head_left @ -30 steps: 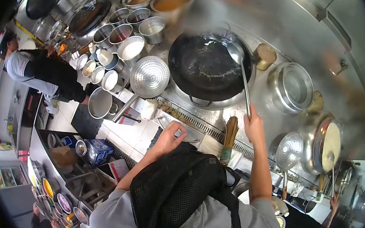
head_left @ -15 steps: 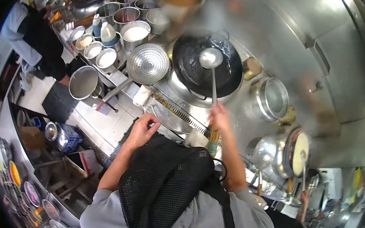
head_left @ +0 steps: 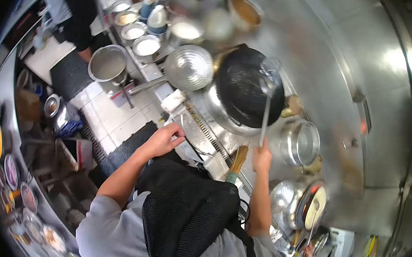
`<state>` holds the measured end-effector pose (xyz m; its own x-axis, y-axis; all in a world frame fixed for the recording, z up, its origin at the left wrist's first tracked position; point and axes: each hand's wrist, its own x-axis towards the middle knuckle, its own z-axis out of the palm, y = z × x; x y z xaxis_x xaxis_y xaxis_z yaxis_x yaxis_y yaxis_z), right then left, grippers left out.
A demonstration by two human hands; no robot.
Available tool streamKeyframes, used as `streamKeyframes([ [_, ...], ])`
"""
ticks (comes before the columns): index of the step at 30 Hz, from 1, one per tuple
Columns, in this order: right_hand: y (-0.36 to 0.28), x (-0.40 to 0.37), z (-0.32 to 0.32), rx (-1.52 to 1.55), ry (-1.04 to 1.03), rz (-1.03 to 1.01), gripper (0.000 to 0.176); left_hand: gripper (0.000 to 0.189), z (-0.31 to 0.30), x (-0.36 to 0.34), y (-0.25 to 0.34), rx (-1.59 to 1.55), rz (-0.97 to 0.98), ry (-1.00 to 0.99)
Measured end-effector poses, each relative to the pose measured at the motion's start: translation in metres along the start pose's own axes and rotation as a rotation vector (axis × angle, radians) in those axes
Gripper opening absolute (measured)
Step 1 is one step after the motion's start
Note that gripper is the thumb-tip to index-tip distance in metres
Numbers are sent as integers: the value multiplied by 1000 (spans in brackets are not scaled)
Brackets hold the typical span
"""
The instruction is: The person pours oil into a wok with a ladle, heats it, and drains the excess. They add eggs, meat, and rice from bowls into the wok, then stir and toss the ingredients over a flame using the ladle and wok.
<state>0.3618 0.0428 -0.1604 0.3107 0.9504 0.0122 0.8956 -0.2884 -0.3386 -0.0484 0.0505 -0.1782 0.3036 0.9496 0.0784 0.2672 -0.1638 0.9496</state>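
Black wok (head_left: 242, 90), steel ladle (head_left: 266, 112) held over it.
The right hand (head_left: 262, 158) grips the ladle's handle; the left hand (head_left: 164, 141), loosely closed, is near a white cloth (head_left: 173, 100), a bristle brush (head_left: 238, 162) between them.

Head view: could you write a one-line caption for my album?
In a steel-lined kitchen, the right hand holds a ladle over a black wok; the left hand is loosely curled.

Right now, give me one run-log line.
right hand: gripping long-handled silver metal ladle | ladle: over round black metal wok | left hand: curled, nothing visible held
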Motion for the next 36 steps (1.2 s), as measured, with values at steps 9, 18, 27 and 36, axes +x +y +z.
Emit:
streamKeyframes([
  [9,28,-48,-44,1124,-125,275,62,19,6,-75,-23,266,-164,192],
  [18,-82,-16,-34,1999,-1334,215,53,33,34,-187,-14,347,-623,613],
  [27,-285,-38,85,1396,-2245,173,48,31,23,-353,-26,393,-896,1370],
  [36,-568,-230,116,1089,-2470,-102,43,25,-93,-460,-89,135,-756,2001],
])
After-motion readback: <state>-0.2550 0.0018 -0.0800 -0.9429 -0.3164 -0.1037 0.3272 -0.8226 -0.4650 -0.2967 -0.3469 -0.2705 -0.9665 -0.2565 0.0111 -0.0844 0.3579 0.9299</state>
